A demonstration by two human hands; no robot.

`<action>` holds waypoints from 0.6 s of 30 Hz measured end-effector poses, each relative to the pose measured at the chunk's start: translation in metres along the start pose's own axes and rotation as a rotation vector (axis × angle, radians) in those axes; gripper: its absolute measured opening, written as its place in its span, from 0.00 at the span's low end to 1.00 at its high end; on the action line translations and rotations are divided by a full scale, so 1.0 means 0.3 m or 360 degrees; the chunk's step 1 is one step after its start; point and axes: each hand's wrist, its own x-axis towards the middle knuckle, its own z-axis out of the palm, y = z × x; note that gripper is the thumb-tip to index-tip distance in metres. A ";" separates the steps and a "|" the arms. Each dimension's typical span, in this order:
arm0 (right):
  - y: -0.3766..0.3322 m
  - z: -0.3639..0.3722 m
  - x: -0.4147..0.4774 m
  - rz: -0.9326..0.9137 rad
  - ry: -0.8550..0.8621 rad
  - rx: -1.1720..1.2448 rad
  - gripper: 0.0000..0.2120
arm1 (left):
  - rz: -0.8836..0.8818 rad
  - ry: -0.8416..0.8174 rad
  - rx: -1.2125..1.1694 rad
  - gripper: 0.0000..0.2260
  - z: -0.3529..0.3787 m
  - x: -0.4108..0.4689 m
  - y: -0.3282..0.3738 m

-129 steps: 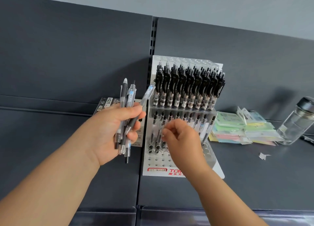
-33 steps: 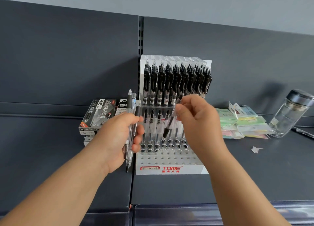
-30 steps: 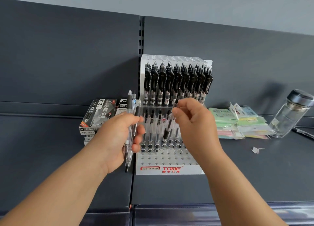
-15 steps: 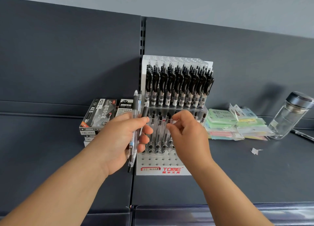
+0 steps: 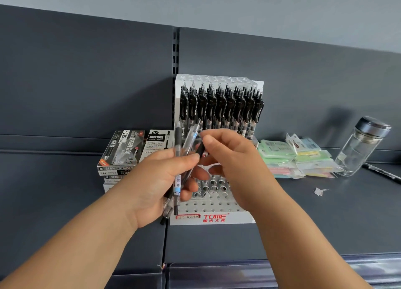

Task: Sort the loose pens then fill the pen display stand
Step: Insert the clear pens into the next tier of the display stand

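A white tiered pen display stand [image 5: 213,218] marked TOME stands on the dark shelf against the back panel. Its top tier is packed with black-clipped pens [image 5: 221,108]; the lower front holes are bare. My left hand [image 5: 160,180] grips a small bunch of clear pens [image 5: 178,180] upright in front of the stand. My right hand [image 5: 234,165] has its thumb and forefinger pinched on the top of one black-grip pen [image 5: 200,150] in that bunch. The stand's middle tier is hidden behind both hands.
Stacked black and white pen boxes [image 5: 123,152] lie left of the stand. Pastel packets [image 5: 297,158] are piled on the right, with a glass bottle [image 5: 362,146] beyond them. A paper scrap [image 5: 320,191] and a dark pen [image 5: 382,172] lie on the shelf.
My right hand put a pen into the stand's middle tier, then came back left to the bunch and now pinches another pen. My left hand rose a little.
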 end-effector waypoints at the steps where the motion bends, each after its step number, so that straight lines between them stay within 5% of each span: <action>1: -0.001 -0.002 0.001 -0.0003 -0.0027 0.0053 0.05 | -0.0012 -0.0023 0.0022 0.09 0.002 -0.002 -0.001; 8: -0.012 -0.140 0.045 -0.0005 0.0440 0.0689 0.07 | -0.0040 0.0082 0.0054 0.05 -0.011 0.008 0.003; 11: 0.015 -0.168 0.045 0.0044 0.0435 0.0759 0.07 | 0.0060 0.0223 0.0005 0.01 0.000 0.024 0.016; 14: 0.029 -0.174 0.020 0.0118 0.0452 0.0392 0.07 | 0.0172 0.0314 -0.0012 0.01 0.009 0.040 0.031; 18: 0.021 -0.157 -0.013 -0.0174 0.0495 -0.0717 0.07 | 0.0312 0.0360 0.0075 0.03 0.032 0.057 0.041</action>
